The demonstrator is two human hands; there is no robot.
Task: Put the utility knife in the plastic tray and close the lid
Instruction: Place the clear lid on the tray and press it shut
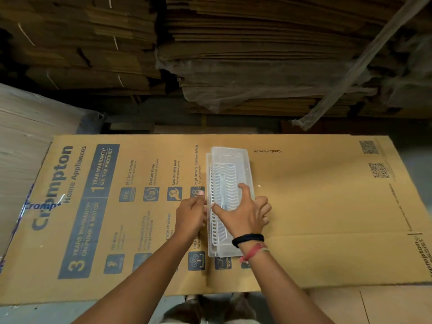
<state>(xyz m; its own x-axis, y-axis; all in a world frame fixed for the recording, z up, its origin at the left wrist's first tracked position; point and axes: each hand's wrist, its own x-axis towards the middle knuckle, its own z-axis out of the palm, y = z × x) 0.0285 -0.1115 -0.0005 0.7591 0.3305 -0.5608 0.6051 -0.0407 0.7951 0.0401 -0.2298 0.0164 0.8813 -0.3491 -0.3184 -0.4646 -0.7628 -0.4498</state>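
A: Where are we in this?

B: We judge we're at the closing step. Our right hand [243,212] lies spread wide and flat on the clear lid [230,174] of the plastic tray [216,244]. A slim metallic shape under our palm looks like the utility knife [222,190], already inside.

A: And the left hand [190,216]?

B: Curled against the tray's left edge, fingers bent, seemingly pinching the rim; we can't tell how firmly.

A: Next move?

B: Probably pressing down evenly until the lid seats, while the left steadies.

A: Room?

B: The flattened cardboard sheet [327,206] is bare right of our hand. Its near edge sits behind our wrists.
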